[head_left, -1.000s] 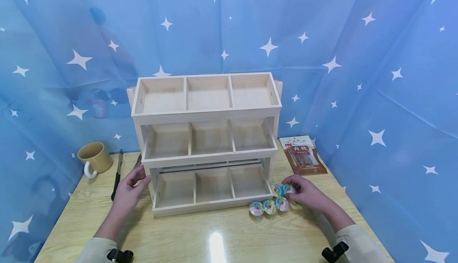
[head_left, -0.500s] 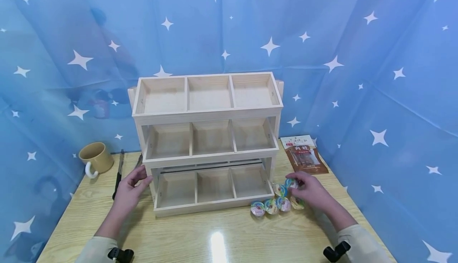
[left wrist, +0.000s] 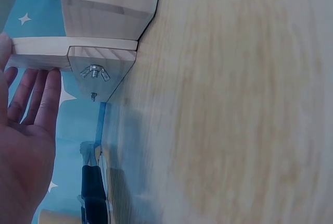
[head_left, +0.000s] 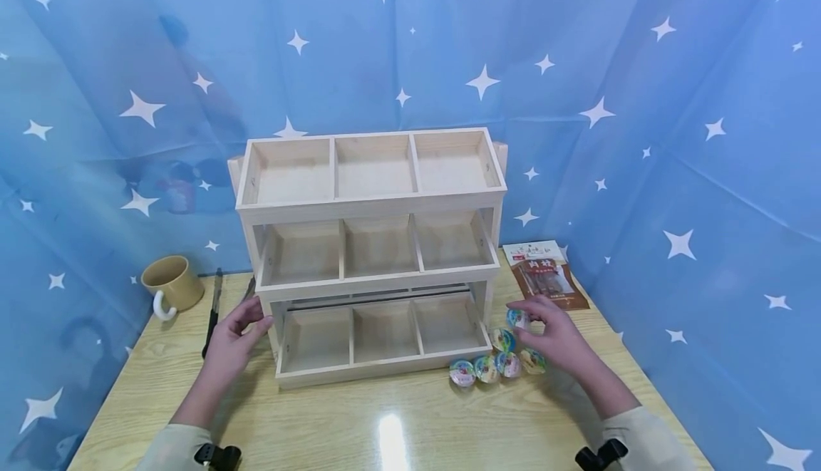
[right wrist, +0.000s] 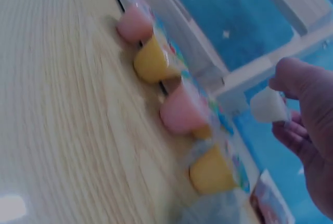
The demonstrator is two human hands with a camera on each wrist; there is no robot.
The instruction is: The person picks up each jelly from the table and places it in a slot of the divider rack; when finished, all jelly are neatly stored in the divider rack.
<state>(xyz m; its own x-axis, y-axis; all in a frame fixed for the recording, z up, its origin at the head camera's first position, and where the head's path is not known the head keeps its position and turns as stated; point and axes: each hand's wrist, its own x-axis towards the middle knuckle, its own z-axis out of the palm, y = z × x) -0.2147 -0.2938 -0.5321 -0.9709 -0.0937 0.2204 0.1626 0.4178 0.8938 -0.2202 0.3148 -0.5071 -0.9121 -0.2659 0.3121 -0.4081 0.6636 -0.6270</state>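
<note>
In the head view, a pale wooden three-tier storage rack (head_left: 372, 204) stands with divided trays whose compartments hold nothing. My left hand (head_left: 232, 337) holds the rack's left upright (left wrist: 41, 53), its thumb in front and its fingertips partly hidden behind the wood. To the right, my right hand (head_left: 556, 335) pinches a small jelly cup (right wrist: 268, 105) with a white body between thumb and fingers, lid turned away in the wrist view. Several other jelly cups, pink (right wrist: 182, 110) and yellow (right wrist: 212, 171), stand on the table near the rack's lower right corner.
A brown snack packet (head_left: 546, 277) lies behind my right hand. On the left are a tan mug (head_left: 172, 282) with a white handle and a black-handled tool (head_left: 212, 314). Blue star-patterned cloth (head_left: 641, 136) hangs behind and beside the wooden table (head_left: 321, 421).
My right hand has drawn the jelly cup away from the cluster, then shifted slightly left and back with it. More of the remaining cups shows now. The left hand stays at the rack.
</note>
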